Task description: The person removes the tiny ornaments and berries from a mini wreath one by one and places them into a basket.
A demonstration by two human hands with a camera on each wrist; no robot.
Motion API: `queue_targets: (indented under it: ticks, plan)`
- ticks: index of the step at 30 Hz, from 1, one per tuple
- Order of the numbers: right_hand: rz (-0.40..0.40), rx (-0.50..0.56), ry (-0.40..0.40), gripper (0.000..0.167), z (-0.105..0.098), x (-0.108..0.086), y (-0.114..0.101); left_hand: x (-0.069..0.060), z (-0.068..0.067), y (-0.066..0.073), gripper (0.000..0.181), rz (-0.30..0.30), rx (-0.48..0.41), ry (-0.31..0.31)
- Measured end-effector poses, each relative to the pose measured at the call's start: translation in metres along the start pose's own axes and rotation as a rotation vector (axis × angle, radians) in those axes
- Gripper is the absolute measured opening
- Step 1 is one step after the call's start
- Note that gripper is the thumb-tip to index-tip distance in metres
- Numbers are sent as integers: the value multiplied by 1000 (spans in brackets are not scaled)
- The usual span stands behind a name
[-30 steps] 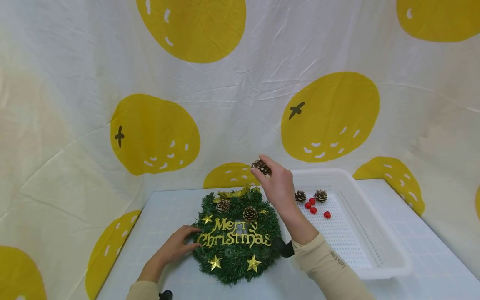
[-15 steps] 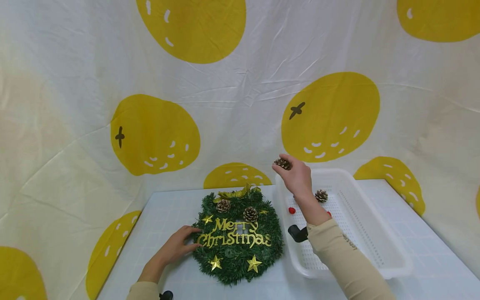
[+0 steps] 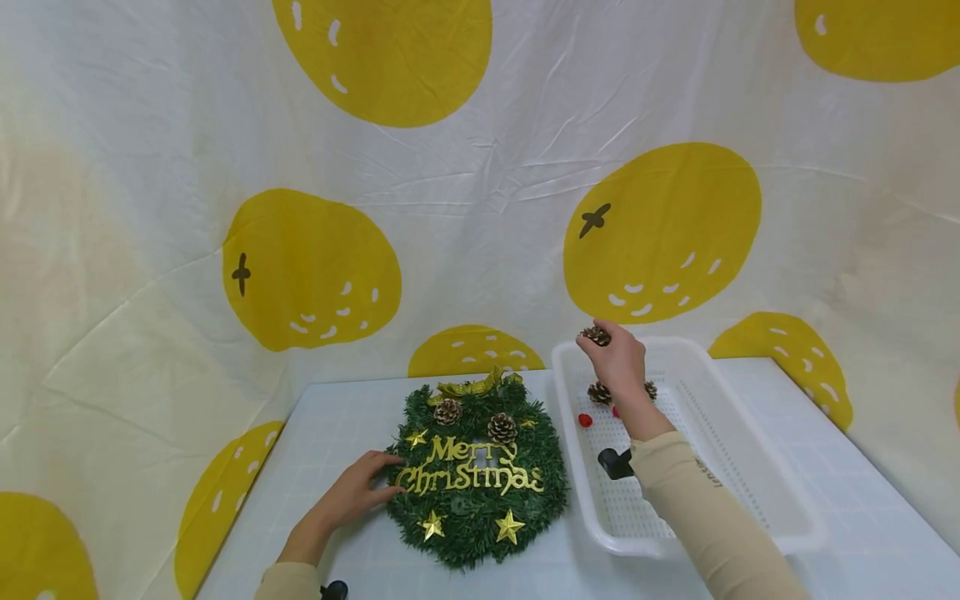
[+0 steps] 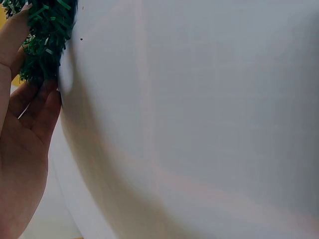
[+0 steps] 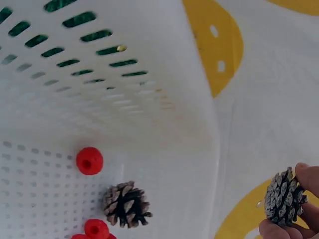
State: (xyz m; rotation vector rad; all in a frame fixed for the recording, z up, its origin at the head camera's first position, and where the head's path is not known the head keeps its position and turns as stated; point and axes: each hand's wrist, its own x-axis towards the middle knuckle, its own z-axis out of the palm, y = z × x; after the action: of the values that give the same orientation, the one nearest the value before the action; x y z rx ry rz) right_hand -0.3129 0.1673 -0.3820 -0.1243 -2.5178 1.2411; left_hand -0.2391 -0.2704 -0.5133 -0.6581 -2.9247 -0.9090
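My left hand (image 3: 356, 487) holds the left edge of a green Christmas wreath (image 3: 465, 546) lying on the table. In the left wrist view its fingers curl round the wreath's foliage (image 4: 47, 45). Gold "Merry Christmas" lettering (image 3: 468, 479), stars and two pine cones decorate the wreath. Above the far left end of a white basket, my right hand (image 3: 621, 360) pinches a loose pine cone (image 3: 597, 335) between thumb and fingers; the right wrist view shows this pine cone (image 5: 284, 199) up close. Inside the basket lie another pine cone (image 5: 127, 205) and red berries (image 5: 89, 161), partly hidden by my right arm.
The white perforated basket (image 3: 795, 546) stands right of the wreath, its raised walls close to the wreath's right side. A white cloth with yellow fruit prints (image 3: 660, 233) hangs behind the table (image 3: 337, 417).
My right hand has carried the pine cone rightward from above the wreath's upper right to above the basket. The left hand and the wreath have stayed in place.
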Motion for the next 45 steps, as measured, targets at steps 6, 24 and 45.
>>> queue_targets:
  ticks: [6,24,45]
  plan:
    - [44,-26,-4,54,-1,5,23,1,-3,3,48,-11,2,-20]
    - [88,-139,-50,55,-1,12,64,0,-2,3,49,5,3,-20]
    - [85,-195,-165,53,5,15,86,0,-3,3,50,6,-3,-26]
